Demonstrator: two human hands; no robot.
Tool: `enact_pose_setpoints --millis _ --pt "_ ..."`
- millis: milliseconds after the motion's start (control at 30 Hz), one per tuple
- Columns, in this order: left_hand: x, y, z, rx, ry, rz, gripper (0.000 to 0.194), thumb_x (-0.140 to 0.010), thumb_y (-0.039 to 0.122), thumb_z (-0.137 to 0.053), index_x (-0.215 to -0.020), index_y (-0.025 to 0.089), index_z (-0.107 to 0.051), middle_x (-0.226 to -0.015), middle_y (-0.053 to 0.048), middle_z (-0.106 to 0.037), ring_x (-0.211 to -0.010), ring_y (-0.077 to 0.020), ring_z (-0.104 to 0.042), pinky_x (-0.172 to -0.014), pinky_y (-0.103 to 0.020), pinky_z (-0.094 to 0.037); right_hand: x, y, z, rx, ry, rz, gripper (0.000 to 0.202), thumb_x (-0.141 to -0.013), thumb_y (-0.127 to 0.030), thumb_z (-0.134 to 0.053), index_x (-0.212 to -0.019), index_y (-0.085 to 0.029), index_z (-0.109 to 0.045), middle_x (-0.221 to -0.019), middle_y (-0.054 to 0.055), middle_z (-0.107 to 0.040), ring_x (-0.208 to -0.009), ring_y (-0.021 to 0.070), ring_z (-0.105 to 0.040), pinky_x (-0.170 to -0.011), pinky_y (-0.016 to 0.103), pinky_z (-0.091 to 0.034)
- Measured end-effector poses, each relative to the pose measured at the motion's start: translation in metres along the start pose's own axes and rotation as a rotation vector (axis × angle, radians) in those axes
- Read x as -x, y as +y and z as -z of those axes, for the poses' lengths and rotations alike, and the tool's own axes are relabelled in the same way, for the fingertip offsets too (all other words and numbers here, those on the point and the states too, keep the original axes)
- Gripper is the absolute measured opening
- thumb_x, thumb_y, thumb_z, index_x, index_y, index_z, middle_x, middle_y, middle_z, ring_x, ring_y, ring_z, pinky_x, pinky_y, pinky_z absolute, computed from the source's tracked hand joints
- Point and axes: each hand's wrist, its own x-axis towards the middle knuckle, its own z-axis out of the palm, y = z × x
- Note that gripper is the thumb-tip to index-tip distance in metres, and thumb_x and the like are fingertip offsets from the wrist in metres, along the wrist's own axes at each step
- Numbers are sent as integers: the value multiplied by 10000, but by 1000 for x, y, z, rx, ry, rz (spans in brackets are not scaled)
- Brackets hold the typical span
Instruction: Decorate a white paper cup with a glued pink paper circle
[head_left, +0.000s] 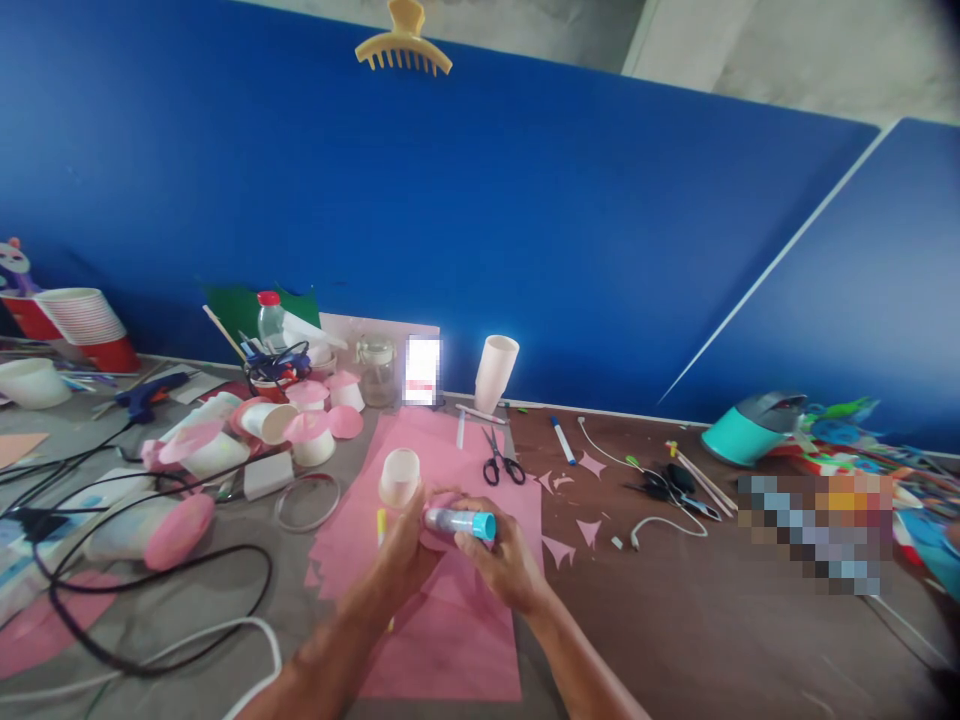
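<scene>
My right hand point(510, 565) is wrapped round a glue stick point(450, 520) with a clear barrel and a light-blue end. My left hand point(409, 545) is closed at the other end of it, on a small pink paper piece point(433, 538) that is partly hidden by the stick and fingers. Beneath both hands lie pink paper sheets point(480, 650). A white paper cup point(400, 476) stands just beyond my left hand, and a yellow pen-like stick point(382, 525) lies beside it. Black scissors point(501, 462) rest on the paper beyond my right hand.
Pink-capped paper cups point(311, 438) and black cables point(255, 560) crowd the left side. A lit phone point(421, 370) and a stack of white cups point(496, 372) stand near the blue partition point(480, 200). Paper scraps point(559, 550), a marker point(562, 440) and a turquoise container point(739, 430) lie right.
</scene>
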Motion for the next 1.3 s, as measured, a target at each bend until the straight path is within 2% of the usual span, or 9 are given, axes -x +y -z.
enact_pose_setpoints --millis 167,300,400,500,667,833,1033,1167,1300 --pt "-1 0 1 -52 -4 -44 229 -788 296 -738 -913 106 -716 -815 -66 -744 -706 -171 -686 -600 -219 -514 1 9 0 -63 46 -48 192 -831 -332 -630 -972 -211 -680 -807 34 -657 -640 161 -546 -594 274 -437" --pt "0 6 -1 -49 -25 -69 359 -768 423 -746 -915 98 -714 -805 -83 -742 -719 -205 -693 -621 -263 -533 1 14 0 -227 95 -73 266 -833 -430 -625 -958 -196 -647 -585 -35 -526 -510 119 -453 -519 249 -399" --pt "-2 7 1 -24 -19 -93 404 -755 469 -746 -895 91 -714 -752 -79 -735 -712 -209 -689 -630 -274 -539 0 16 1 -248 162 -62 301 -848 -444 -617 -981 -176 -647 -576 -36 -521 -499 108 -443 -508 241 -396" --pt "-5 2 6 -23 -24 -88 346 -768 434 -741 -879 108 -711 -727 -59 -726 -760 -211 -695 -684 -277 -543 0 16 0 -164 184 -24 274 -859 -399 -609 -1003 -169 -652 -642 0 -601 -542 127 -517 -539 250 -441" --pt "-8 -6 13 -55 -1 -87 338 -749 426 -751 -913 137 -688 -791 -52 -727 -799 -213 -697 -714 -285 -549 4 13 -7 151 149 100 251 -829 -267 -622 -1058 -178 -677 -975 92 -728 -847 223 -665 -757 318 -528" --pt "-11 -7 17 -78 35 -71 328 -766 420 -728 -945 150 -674 -793 -51 -718 -789 -213 -699 -680 -290 -552 6 8 -8 318 65 165 285 -822 -208 -613 -1096 -212 -690 -988 74 -744 -881 238 -662 -823 351 -523" --pt "-10 -3 12 -45 34 -58 319 -762 400 -750 -944 148 -677 -804 -70 -724 -793 -218 -694 -675 -287 -542 2 11 -2 96 117 78 238 -824 -257 -624 -1044 -187 -681 -946 71 -726 -795 198 -658 -701 288 -527" --pt "-1 4 -1 32 -55 -64 343 -777 415 -743 -960 132 -678 -822 -61 -732 -762 -195 -682 -701 -295 -547 -1 15 2 -131 227 -3 270 -857 -373 -608 -1023 -167 -659 -711 31 -665 -583 151 -585 -544 259 -480" --pt "5 4 -11 62 -130 -49 378 -805 490 -696 -992 162 -683 -896 -62 -733 -905 -227 -678 -826 -343 -540 0 15 0 -56 259 18 283 -832 -395 -644 -1003 -170 -670 -707 30 -640 -619 169 -589 -576 279 -484"
